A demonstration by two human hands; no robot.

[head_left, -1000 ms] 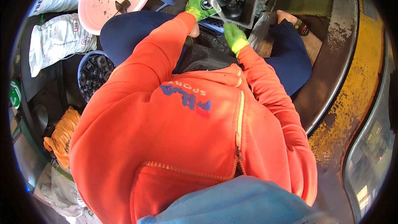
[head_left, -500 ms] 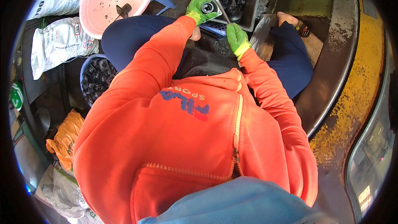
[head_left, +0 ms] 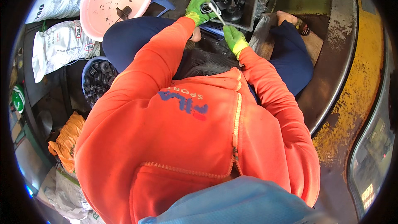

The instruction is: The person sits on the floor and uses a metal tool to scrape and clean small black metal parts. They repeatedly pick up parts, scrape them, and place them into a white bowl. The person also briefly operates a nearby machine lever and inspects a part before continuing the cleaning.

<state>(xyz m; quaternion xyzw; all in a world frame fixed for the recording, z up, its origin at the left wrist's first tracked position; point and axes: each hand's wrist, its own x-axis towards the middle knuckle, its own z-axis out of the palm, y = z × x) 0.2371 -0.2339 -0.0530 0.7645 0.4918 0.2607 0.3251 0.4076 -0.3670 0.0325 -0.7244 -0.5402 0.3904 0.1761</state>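
Both my hands wear green gloves with yellow-green cuffs. My left hand (head_left: 197, 10), at the top centre, is closed around a small dark part with a round ring (head_left: 206, 8). My right hand (head_left: 234, 40), lower and to the right, grips the near end of a slim pale metal tool with a bent tip (head_left: 218, 14). The tool slants up and left, its far end lying over or against the ringed part; exact contact is too small to tell. Just beyond the hands stands a dark grey bin (head_left: 251, 5) holding black bladed parts (head_left: 234, 13).
A pink basin (head_left: 89, 14) with dark scraps stands at left, beside a blue stool (head_left: 163, 3). Nearer is a blue-rimmed bucket (head_left: 84, 74) of black pieces. White sacks (head_left: 60, 49) and an orange bag (head_left: 68, 141) lie further left. A rusty yellow metal edge (head_left: 356, 87) curves along the right.
The tool's bent tip has swung down and left onto the ringed part. My right hand has shifted slightly up-left and turned. My left hand stays nearly in place.
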